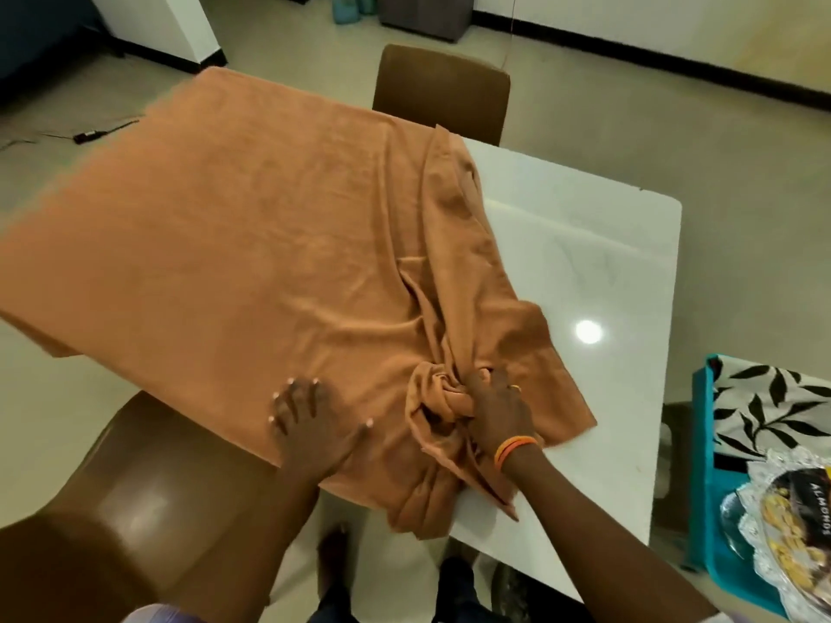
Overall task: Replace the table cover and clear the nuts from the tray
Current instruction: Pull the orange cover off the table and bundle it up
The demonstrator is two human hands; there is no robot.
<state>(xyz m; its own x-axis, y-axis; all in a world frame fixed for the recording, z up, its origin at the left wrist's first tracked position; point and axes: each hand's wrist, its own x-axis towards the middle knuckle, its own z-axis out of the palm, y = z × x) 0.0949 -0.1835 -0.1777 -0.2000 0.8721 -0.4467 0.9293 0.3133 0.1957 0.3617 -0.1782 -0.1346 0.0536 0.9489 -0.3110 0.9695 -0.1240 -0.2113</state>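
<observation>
An orange-brown cover (252, 245) lies spread over the left and middle of the white tabletop (598, 263), flat across most of its width and hanging over the far-left and near-left edges. Along its right side it is not laid out: a long fold runs from the far edge toward the person, and it ends in a twisted bunch near the front edge.

The right hand (497, 409) sits on that bunch, fingers curled round a wad of the cloth and gripping it. Orange bands (512, 449) circle that wrist and there is a ring on one finger. The left hand (314, 420) lies just to the left of the bunch, palm down on the flat part of the cover, fingers straight and spread, pressing it against the tabletop near the front edge. The two hands are close together, with a strip of smooth cloth between them.

To the right of the cover the tabletop is bare and glossy, with a round light reflection on it. Off the tabletop at the far right stands a teal tray (703, 465) holding a white cloth with black leaves (773, 406), and nearer the person a silver-edged dish with a dark packet marked ALMONDS (809, 510) and yellowish nuts (775, 510).

A brown chair (440, 92) stands at the far side of the tabletop, another (148, 478) at the near left.
</observation>
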